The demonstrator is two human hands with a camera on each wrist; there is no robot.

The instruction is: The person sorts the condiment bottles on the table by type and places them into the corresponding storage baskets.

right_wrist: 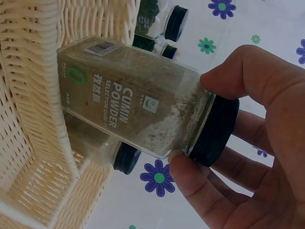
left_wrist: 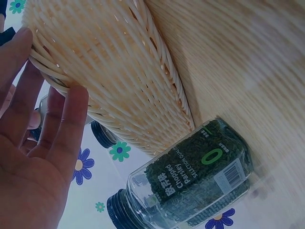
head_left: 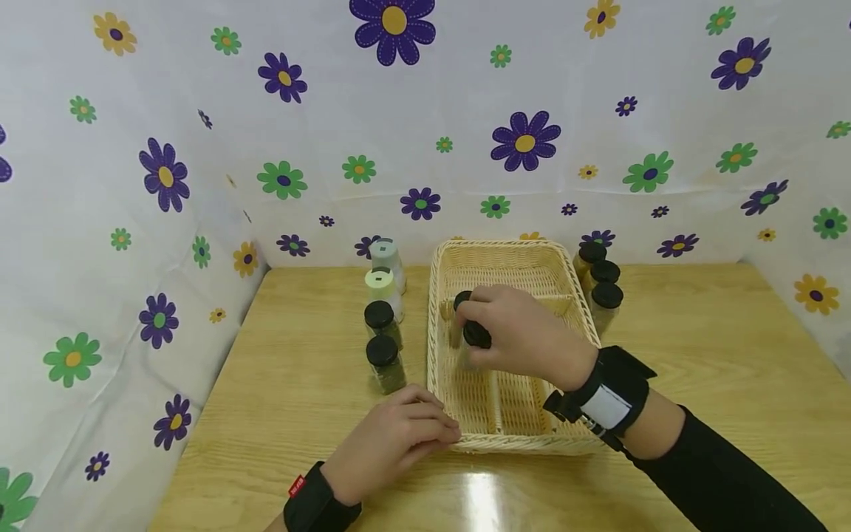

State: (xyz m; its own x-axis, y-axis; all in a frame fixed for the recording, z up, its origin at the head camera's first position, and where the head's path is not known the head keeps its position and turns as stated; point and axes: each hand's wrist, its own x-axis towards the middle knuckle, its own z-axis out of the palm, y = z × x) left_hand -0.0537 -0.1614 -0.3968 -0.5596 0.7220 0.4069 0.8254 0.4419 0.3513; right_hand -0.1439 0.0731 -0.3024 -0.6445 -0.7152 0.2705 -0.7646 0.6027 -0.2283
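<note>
Cumin jar (right_wrist: 131,100) is legible only in the right-wrist view.

White flower-printed cloth backdrop (head_left: 459,96), wooden tabletop (head_left: 286,414), bright reflected light (head_left: 482,502).

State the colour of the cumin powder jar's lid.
Black; the lid shows best in the right wrist view.
</note>
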